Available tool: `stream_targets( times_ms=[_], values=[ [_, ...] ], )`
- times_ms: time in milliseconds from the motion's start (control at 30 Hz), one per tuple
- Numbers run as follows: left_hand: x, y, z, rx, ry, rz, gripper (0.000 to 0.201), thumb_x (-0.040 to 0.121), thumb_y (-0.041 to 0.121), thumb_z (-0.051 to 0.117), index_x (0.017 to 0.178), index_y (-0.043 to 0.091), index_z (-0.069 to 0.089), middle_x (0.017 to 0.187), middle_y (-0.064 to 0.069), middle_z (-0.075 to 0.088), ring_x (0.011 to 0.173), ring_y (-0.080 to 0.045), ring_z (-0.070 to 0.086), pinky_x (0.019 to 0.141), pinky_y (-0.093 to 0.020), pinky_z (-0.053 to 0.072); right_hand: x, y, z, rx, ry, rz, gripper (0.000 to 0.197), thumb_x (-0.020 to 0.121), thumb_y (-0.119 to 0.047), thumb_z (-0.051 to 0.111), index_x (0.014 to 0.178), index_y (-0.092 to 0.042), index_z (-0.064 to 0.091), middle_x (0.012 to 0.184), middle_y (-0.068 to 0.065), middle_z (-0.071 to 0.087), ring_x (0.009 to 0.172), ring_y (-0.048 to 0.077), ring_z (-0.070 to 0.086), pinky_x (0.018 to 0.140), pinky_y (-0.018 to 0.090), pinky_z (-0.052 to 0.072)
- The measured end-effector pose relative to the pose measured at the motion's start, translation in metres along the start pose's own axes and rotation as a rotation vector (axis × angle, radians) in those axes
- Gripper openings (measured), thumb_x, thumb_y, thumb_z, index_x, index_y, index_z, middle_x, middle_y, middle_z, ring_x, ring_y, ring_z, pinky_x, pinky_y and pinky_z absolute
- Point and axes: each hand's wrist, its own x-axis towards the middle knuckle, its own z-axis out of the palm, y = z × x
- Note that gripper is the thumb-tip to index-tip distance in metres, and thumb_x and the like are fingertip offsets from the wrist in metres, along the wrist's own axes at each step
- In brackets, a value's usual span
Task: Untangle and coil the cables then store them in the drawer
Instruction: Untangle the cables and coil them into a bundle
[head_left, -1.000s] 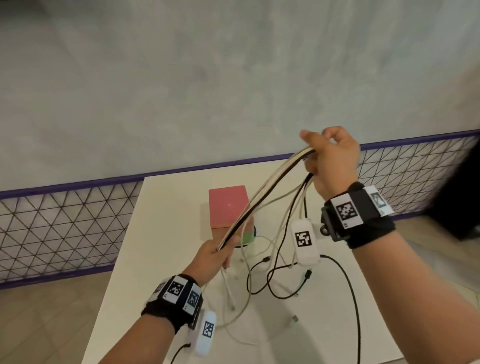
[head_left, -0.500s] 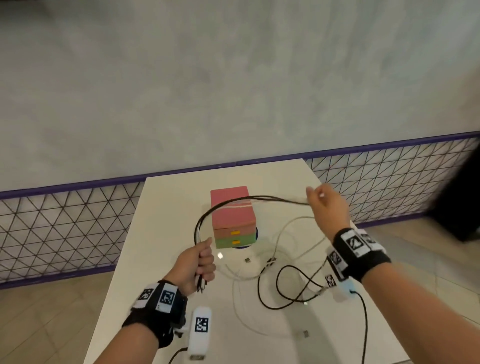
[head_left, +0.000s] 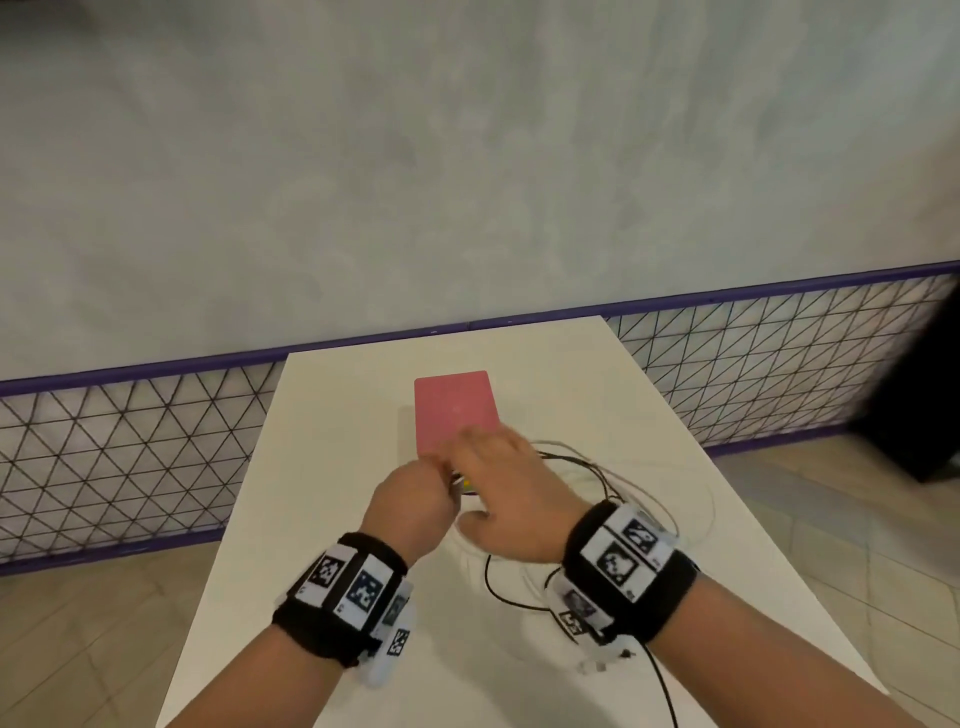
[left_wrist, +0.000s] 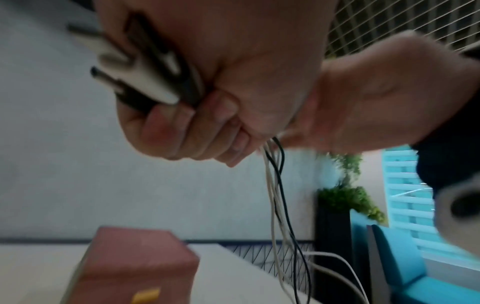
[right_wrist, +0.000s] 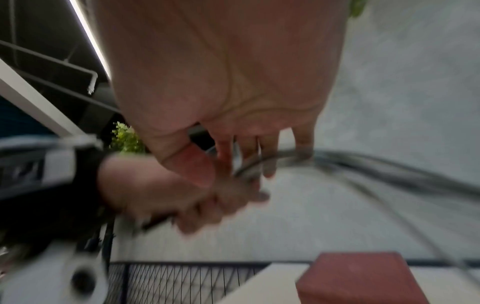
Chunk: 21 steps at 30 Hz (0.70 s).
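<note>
Both hands meet just in front of the pink-topped drawer box (head_left: 454, 410) on the white table (head_left: 332, 519). My left hand (head_left: 413, 493) is a fist around a bundle of black and white cables; their plugs (left_wrist: 145, 80) stick out of its top and strands (left_wrist: 275, 185) hang below it. My right hand (head_left: 491, 467) lies against the left one, its fingers (right_wrist: 270, 164) hooked over the cable bundle (right_wrist: 337, 162). Loose loops of cable (head_left: 602, 473) trail to the right on the table. The box's front and drawers are mostly hidden by the hands; a yellow handle (left_wrist: 145, 296) shows.
A mesh fence with a purple rail (head_left: 130, 441) runs behind the table below a grey wall. The table edges fall away left and right to a tiled floor (head_left: 857, 519). A dark object (head_left: 930, 415) stands at the far right.
My right hand swung down and left with its cable strand until it met the left hand. The wide loop between them has closed up. The left hand kept its grip.
</note>
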Motion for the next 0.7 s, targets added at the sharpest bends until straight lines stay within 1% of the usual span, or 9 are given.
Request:
stream_targets(
  times_ms=[67,167,233,300,400,467,600,667,700],
  values=[
    [-0.001,0.011,-0.011,0.007,0.023,0.045,0.023,0.094,0.017,0.042,0.096,0.006,0.062,0.094,-0.014,0.066,0.077,-0.025,0.054,0.064,-0.029,0.033,0.003,0.004,0.012,-0.052,-0.002,0.049,0.053,0.079,-0.023,0.051,0.132,-0.024,0.044,0.119,-0.002,0.059,0.111,0.019,0.052,0.100,0.033,0.034],
    [-0.003,0.009,-0.022,-0.028,0.017,0.091,0.024,0.091,0.021,0.043,0.090,0.007,0.062,0.079,-0.012,0.062,0.071,-0.026,0.053,0.059,-0.035,0.034,0.005,0.023,0.004,0.064,-0.010,0.239,0.027,0.090,-0.022,0.045,0.116,-0.018,0.053,0.097,0.005,0.067,0.083,0.026,0.061,0.074,0.035,0.049],
    [-0.004,0.003,-0.030,-0.126,0.032,0.061,0.034,0.087,0.029,0.041,0.076,0.004,0.060,0.071,-0.014,0.059,0.068,-0.031,0.055,0.059,-0.039,0.038,0.000,0.039,0.002,0.293,-0.094,0.313,0.017,0.095,-0.026,0.047,0.099,-0.015,0.059,0.077,-0.003,0.065,0.067,0.017,0.057,0.065,0.031,0.046],
    [-0.003,-0.005,-0.034,-0.312,0.080,0.010,0.035,0.092,0.028,0.048,0.060,0.013,0.052,0.058,-0.007,0.050,0.057,-0.023,0.048,0.054,-0.035,0.031,-0.011,0.042,0.002,0.563,-0.136,0.368,0.022,0.094,-0.031,0.055,0.077,-0.018,0.063,0.054,-0.010,0.053,0.052,0.010,0.046,0.059,0.024,0.041],
    [-0.006,-0.006,-0.020,-0.545,0.150,-0.078,0.040,0.095,0.022,0.053,0.056,0.020,0.047,0.052,0.005,0.040,0.050,-0.012,0.037,0.049,-0.028,0.024,-0.021,0.030,-0.006,0.849,-0.011,0.420,0.043,0.091,-0.034,0.061,0.048,-0.029,0.059,0.049,-0.008,0.034,0.048,0.010,0.029,0.051,0.022,0.027],
    [-0.011,-0.004,0.003,-0.636,0.119,-0.146,0.042,0.097,0.035,0.049,0.062,0.011,0.052,0.053,0.004,0.043,0.050,-0.013,0.039,0.052,-0.026,0.029,-0.014,0.024,-0.013,0.830,0.117,0.397,0.051,0.091,-0.030,0.061,0.040,-0.029,0.057,0.043,-0.013,0.031,0.042,0.003,0.027,0.048,0.016,0.024],
    [-0.024,0.000,0.037,-0.876,-0.102,-0.192,0.048,0.096,0.043,0.045,0.058,0.016,0.056,0.061,-0.007,0.059,0.060,-0.018,0.058,0.063,-0.031,0.042,-0.001,0.017,-0.025,0.549,0.036,0.218,0.037,0.090,-0.037,0.062,0.067,-0.008,0.062,0.044,-0.008,0.040,0.042,0.005,0.037,0.049,0.015,0.026],
    [-0.027,-0.005,0.033,-0.877,-0.224,-0.114,0.021,0.093,0.034,0.056,0.089,0.015,0.062,0.094,-0.001,0.068,0.092,-0.010,0.062,0.082,-0.028,0.041,0.000,0.017,-0.027,0.423,-0.074,0.187,0.035,0.092,-0.040,0.056,0.088,-0.008,0.069,0.049,-0.010,0.051,0.046,0.002,0.045,0.050,0.014,0.031],
    [-0.027,-0.010,0.027,-0.899,-0.267,-0.061,0.023,0.089,0.030,0.063,0.109,0.020,0.058,0.113,0.006,0.063,0.107,-0.003,0.056,0.089,-0.025,0.040,-0.001,0.018,-0.028,0.375,-0.114,0.186,0.040,0.093,-0.045,0.053,0.093,-0.008,0.069,0.052,-0.007,0.051,0.047,0.005,0.044,0.051,0.016,0.031]
  ],
)
